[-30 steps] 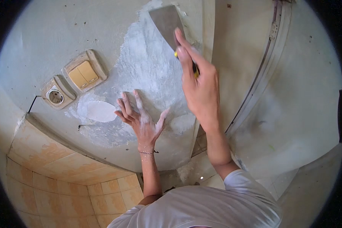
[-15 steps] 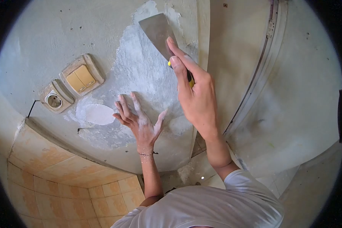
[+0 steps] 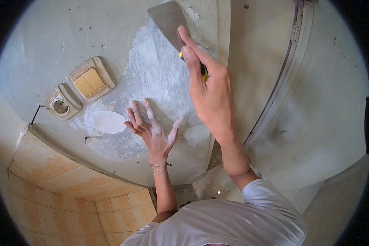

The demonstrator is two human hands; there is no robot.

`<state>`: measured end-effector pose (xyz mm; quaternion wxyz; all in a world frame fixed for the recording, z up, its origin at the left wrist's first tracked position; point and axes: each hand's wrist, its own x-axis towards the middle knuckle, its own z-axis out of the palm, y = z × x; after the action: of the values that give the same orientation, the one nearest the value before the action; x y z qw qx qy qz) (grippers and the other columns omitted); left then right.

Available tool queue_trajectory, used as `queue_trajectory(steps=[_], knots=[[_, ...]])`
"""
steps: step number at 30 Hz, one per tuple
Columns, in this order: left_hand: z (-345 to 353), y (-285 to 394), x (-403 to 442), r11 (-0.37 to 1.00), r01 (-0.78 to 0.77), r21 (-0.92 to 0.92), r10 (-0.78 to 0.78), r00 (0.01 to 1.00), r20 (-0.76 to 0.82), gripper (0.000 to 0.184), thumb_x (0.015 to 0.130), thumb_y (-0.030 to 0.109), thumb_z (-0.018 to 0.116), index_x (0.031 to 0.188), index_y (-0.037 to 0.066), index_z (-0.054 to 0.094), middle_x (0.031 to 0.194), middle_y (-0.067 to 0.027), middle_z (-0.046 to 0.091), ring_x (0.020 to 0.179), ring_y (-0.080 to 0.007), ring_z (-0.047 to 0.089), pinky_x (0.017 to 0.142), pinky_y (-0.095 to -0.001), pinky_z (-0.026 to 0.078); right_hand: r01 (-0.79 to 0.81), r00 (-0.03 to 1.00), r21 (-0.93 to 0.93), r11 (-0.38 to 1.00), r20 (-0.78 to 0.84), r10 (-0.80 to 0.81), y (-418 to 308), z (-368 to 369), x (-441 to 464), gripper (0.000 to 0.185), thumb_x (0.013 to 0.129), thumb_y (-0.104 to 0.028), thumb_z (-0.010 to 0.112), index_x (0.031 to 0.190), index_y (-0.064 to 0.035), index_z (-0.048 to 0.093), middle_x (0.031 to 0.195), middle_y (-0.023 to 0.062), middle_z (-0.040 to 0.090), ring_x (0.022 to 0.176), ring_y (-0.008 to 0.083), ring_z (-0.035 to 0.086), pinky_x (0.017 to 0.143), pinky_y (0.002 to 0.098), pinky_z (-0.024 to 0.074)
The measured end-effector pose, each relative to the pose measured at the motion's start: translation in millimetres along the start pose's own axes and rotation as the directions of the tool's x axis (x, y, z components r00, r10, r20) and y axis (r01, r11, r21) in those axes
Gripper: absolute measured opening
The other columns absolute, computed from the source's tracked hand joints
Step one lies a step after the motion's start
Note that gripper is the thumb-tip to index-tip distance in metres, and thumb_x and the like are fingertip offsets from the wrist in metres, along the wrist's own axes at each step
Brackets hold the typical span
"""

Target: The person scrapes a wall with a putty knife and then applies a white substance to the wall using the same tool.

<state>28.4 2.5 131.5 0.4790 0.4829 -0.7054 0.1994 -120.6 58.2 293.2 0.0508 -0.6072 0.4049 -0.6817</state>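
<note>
In my right hand [image 3: 211, 90] is a putty knife [image 3: 168, 22] with a wide metal blade and a black and yellow handle. My index finger lies along the blade, which is against the upper part of the wall near the top of the scraped patch [image 3: 156, 61]. Fingers spread, my left hand [image 3: 153, 131] rests on the wall at the lower part of that grey-white patch. White dust coats its fingers. Beside its fingertips is a smooth white oval spot [image 3: 110, 122].
A double light switch [image 3: 90, 82] and a round socket [image 3: 60, 106] sit on the wall at left. Below them runs a tiled ledge [image 3: 49, 158]. A black wire [image 3: 36, 115] sticks out near the socket. A door frame [image 3: 281, 74] stands at right.
My right hand has moved the putty knife upward along the wall. My left hand keeps its place on the wall; the view has shifted slightly.
</note>
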Motion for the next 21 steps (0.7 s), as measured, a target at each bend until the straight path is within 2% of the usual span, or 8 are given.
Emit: queue_trajectory(steps=[5,7,8,10,14,16,20,21], knots=[[0,1,-1,1.000,0.005,-0.023,-0.005,1.000,-0.008,0.119,0.085,0.069,0.072,0.168,0.005,0.017,0.174,-0.0240,0.005,0.160,-0.0441,-0.002,0.126,-0.0624,-0.005,-0.056,0.998,0.019,0.998,0.034,0.056,10,-2,-10,0.044,0.113,-0.028,0.052,0.148,-0.0033,0.057,0.144,0.0174,0.065,0.125,0.0213,0.067,0.106,0.0323,0.0493],[0,1,0,1.000,0.002,-0.004,-0.002,1.000,-0.009,0.118,0.085,0.069,0.072,0.168,0.005,0.017,0.174,-0.0237,0.004,0.161,-0.0435,-0.002,0.126,-0.0623,-0.006,0.156,0.985,-0.144,0.977,-0.049,-0.164,15,2,1,0.040,0.111,-0.023,0.053,0.146,-0.0061,0.061,0.115,0.0299,0.071,0.097,0.0353,0.077,0.072,0.0357,0.0578],[0,1,1,1.000,-0.002,-0.008,0.002,1.000,-0.008,0.118,0.085,0.069,0.072,0.168,0.005,0.017,0.174,-0.0237,0.004,0.161,-0.0435,-0.002,0.126,-0.0623,-0.006,0.155,0.985,-0.148,0.977,-0.054,-0.165,13,0,0,0.040,0.111,-0.023,0.053,0.146,-0.0061,0.061,0.115,0.0299,0.071,0.097,0.0353,0.077,0.072,0.0357,0.0578],[0,2,2,0.999,0.023,-0.038,-0.023,1.000,-0.012,0.116,0.084,0.069,0.074,0.168,0.006,0.022,0.173,-0.0232,0.008,0.161,-0.0420,-0.003,0.126,-0.0627,-0.006,0.022,1.000,-0.152,0.988,-0.007,-0.023,6,-3,-6,0.040,0.111,-0.023,0.052,0.147,-0.0064,0.060,0.116,0.0293,0.070,0.099,0.0372,0.076,0.074,0.0362,0.0587],[1,3,1,0.999,0.018,-0.038,-0.019,0.999,-0.031,0.116,0.085,0.070,0.072,0.168,0.006,0.022,0.173,-0.0236,0.008,0.161,-0.0420,-0.002,0.126,-0.0631,-0.005,0.135,0.990,-0.129,0.982,-0.020,-0.139,21,-3,-12,0.041,0.111,-0.025,0.052,0.147,-0.0071,0.060,0.116,0.0286,0.071,0.100,0.0375,0.075,0.076,0.0371,0.0592],[-1,2,1,1.000,0.001,-0.012,-0.001,1.000,-0.018,0.117,0.086,0.069,0.070,0.169,0.005,0.017,0.174,-0.0236,0.004,0.161,-0.0431,-0.001,0.126,-0.0617,-0.006,0.179,0.980,-0.157,0.971,-0.059,-0.190,17,3,0,0.041,0.111,-0.025,0.052,0.147,-0.0074,0.059,0.115,0.0282,0.071,0.100,0.0381,0.075,0.077,0.0367,0.0594],[1,1,0,0.999,0.008,-0.034,-0.009,1.000,-0.026,0.116,0.085,0.072,0.071,0.168,0.006,0.022,0.173,-0.0234,0.008,0.161,-0.0415,-0.002,0.126,-0.0633,-0.006,0.176,0.981,-0.166,0.970,-0.048,-0.186,15,-5,-8,0.040,0.111,-0.025,0.052,0.147,-0.0080,0.060,0.116,0.0286,0.071,0.102,0.0399,0.074,0.078,0.0371,0.0591],[1,1,0,0.999,0.008,-0.040,-0.009,1.000,-0.029,0.117,0.085,0.071,0.071,0.168,0.006,0.022,0.173,-0.0234,0.008,0.161,-0.0413,-0.002,0.126,-0.0629,-0.007,0.092,0.995,-0.149,0.985,-0.029,-0.097,12,-7,-14,0.040,0.111,-0.024,0.052,0.147,-0.0081,0.060,0.117,0.0286,0.071,0.103,0.0409,0.073,0.078,0.0371,0.0588]])
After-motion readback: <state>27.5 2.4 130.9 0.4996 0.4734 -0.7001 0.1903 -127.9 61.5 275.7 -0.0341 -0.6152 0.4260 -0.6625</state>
